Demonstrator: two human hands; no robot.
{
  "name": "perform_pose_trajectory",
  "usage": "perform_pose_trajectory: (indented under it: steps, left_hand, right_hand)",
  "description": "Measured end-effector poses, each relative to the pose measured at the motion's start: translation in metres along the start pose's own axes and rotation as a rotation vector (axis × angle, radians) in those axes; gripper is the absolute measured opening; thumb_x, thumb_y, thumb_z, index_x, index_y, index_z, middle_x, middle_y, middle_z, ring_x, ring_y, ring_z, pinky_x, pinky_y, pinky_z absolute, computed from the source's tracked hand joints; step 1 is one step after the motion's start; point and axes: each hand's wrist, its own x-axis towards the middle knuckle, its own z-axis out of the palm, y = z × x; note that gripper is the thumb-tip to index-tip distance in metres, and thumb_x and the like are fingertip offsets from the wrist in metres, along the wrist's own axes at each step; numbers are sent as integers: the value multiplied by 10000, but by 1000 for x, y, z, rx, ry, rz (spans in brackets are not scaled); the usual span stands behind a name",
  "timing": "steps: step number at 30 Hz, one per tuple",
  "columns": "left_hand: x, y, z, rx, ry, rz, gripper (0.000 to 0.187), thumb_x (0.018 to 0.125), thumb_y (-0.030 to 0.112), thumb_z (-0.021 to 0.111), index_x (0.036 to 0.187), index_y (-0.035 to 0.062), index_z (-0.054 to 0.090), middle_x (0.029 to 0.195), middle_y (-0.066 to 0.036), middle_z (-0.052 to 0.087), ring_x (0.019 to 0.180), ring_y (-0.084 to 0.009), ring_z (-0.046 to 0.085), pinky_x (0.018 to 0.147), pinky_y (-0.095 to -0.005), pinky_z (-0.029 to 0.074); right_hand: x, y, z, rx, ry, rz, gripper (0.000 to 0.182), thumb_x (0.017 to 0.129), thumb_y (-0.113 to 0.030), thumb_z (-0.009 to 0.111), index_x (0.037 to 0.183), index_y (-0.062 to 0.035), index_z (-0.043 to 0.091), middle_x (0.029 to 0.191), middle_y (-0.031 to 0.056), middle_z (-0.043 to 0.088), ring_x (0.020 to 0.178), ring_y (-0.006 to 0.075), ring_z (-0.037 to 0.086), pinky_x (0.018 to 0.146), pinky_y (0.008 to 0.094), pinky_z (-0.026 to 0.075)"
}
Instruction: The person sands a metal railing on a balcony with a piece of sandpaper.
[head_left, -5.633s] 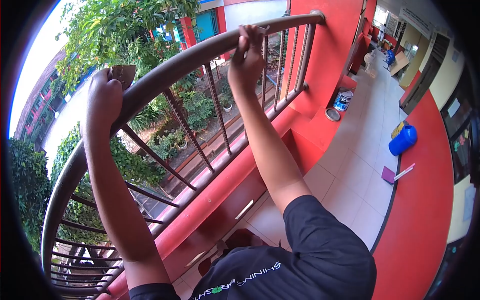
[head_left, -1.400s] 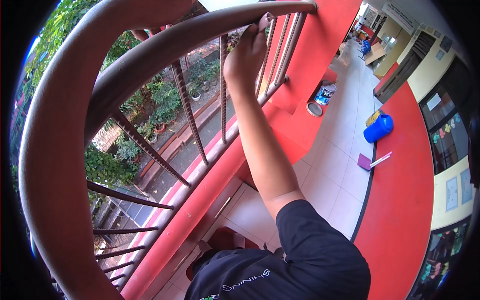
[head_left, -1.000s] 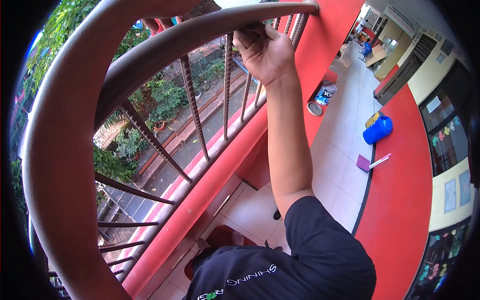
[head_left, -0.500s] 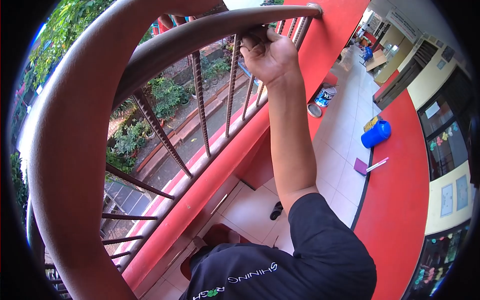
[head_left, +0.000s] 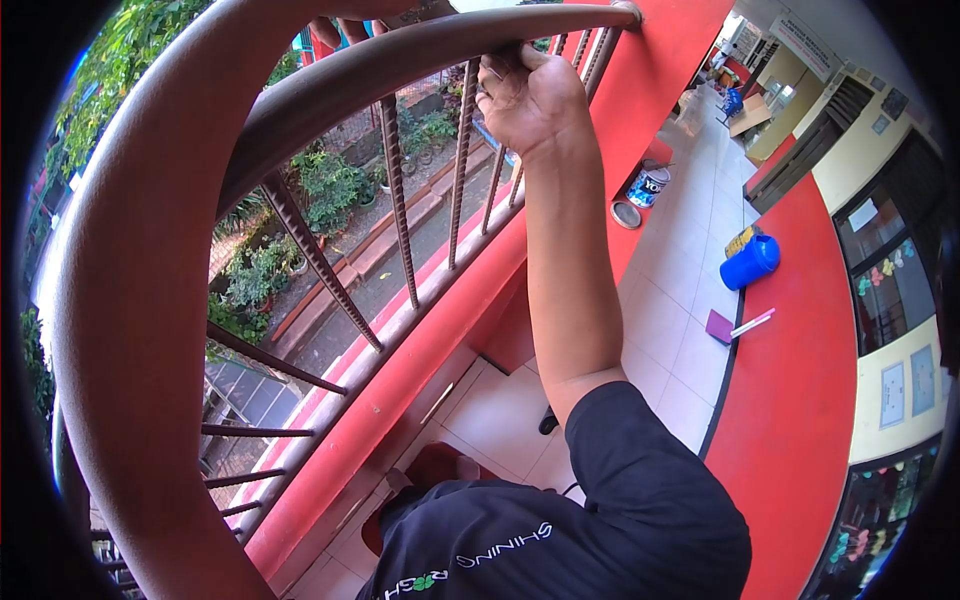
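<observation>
A brown metal handrail (head_left: 400, 55) runs across the top, above ridged vertical bars (head_left: 395, 190). My right hand (head_left: 530, 105) is raised against the rail's underside, fingers curled and closed; what the fingertips hold is hidden. My left arm curves close to the camera along the left side. At the top edge, my left hand (head_left: 352, 22) is partly cut off, its bent fingers showing above and behind the rail; a greyish thing beside it is too unclear to name.
A red ledge (head_left: 400, 360) runs below the bars, with plants beyond. Along the tiled floor (head_left: 660, 290) are a paint can (head_left: 648, 186), a round lid (head_left: 626, 214), a blue container (head_left: 750, 263) and a purple dustpan (head_left: 719, 326). A dark sandal is partly hidden by my sleeve.
My right hand has shifted slightly left and up along the rail. My left hand's fingers appear a little higher, nearer the top edge.
</observation>
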Motion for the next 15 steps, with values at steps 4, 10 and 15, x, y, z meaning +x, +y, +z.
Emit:
perform_pose_trajectory:
  steps: [4,10,15]
  left_hand:
    - [11,-10,-2,54,-17,-13,309,986,223,545,1225,115,707,1104,-101,747,884,-202,739,685,-381,642]
    - [21,-12,-3,267,-42,63,304,1001,236,528,1210,137,725,1083,-99,751,879,-190,737,677,-371,639]
    - [-6,2,-4,36,-41,44,316,1012,260,521,1241,198,730,1036,-80,744,840,-176,719,688,-348,633]
  right_hand:
    - [-18,8,22,-55,325,-280,279,1099,-209,357,1109,-101,614,1053,56,739,1026,172,677,1185,434,207]
    - [-14,0,27,-182,372,-160,308,1098,-232,352,1168,-94,619,1161,66,732,1126,195,676,1252,510,27]
    - [36,-15,-57,-56,-179,-8,373,1101,-246,291,1190,-83,615,1201,73,718,1170,194,655,1245,519,60]
